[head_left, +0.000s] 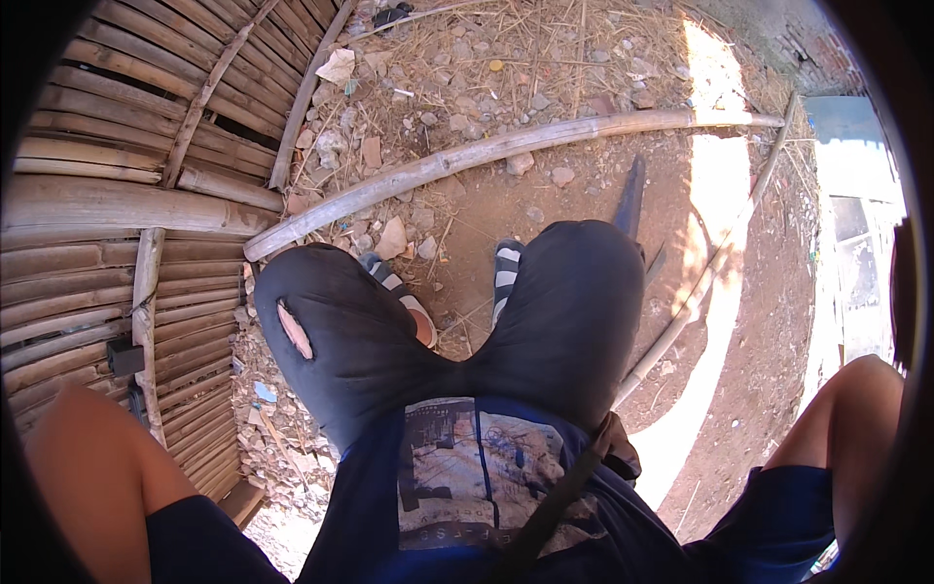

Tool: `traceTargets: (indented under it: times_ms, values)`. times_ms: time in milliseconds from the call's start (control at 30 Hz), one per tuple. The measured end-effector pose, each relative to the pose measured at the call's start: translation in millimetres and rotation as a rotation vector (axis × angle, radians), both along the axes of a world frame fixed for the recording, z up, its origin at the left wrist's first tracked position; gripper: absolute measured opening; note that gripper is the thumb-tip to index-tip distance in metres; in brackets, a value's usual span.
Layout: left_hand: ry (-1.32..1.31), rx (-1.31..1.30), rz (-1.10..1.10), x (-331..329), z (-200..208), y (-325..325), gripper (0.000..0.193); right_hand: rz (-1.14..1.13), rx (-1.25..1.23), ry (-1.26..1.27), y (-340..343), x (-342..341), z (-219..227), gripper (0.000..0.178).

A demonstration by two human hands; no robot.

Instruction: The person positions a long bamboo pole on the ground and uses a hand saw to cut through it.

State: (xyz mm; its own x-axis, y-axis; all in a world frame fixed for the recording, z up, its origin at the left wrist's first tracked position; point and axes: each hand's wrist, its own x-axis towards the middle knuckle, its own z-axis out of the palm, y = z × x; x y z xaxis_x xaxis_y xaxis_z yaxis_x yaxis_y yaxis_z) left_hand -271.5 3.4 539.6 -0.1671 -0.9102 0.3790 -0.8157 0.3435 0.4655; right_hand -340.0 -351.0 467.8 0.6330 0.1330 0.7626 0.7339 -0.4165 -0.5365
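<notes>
1. Bamboo slats [78, 263] fill the left of the head view, set in close rows as a wall; a thin upright stick [146, 321] crosses the lower rows, with a small black box [125, 357] beside it.
2. Beyond the feet, we find a long bamboo pole [516, 142]. Its long axis runs crosswise, one end near the wall at left, the other at upper right; it looks bowed, though the lens bends straight edges.
3. Near that far right end, a thinner pole [705, 278] slants back toward us, its near end beside the person's right leg.
4. Just past the right knee, a dark tapered strip [630, 200] points away from the body, narrow tip outward; we cannot tell what it is.
5. Both arms are bent at the picture's lower corners: the left arm [102, 477] close to the slats, the right arm [846, 428] near a pale panel [861, 175]. The left hand and right hand lie outside the picture, so we cannot tell whether their fingers are open, closed or gripping.
6. Between the arms we see a printed dark blue shirt [365, 506], a dark strap [555, 506], dark trousers [574, 302] with a hole over the left leg, and striped sandals [505, 277] on stony soil [477, 214].
</notes>
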Motion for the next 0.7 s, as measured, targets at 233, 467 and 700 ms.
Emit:
traceTargets:
  times_ms: [233,467,700]
  values:
    - [-0.042,-0.032,0.033,-13,-16,7,0.061,-0.171,0.056,0.218,5,-7,-49,0.058]
    - [-0.1,-0.017,0.052,-21,-10,19,0.061,-0.194,0.106,0.288,14,-6,-67,0.054]
    - [-0.095,-0.039,0.054,-25,-15,20,0.062,-0.228,0.105,0.294,11,-16,-66,0.051]
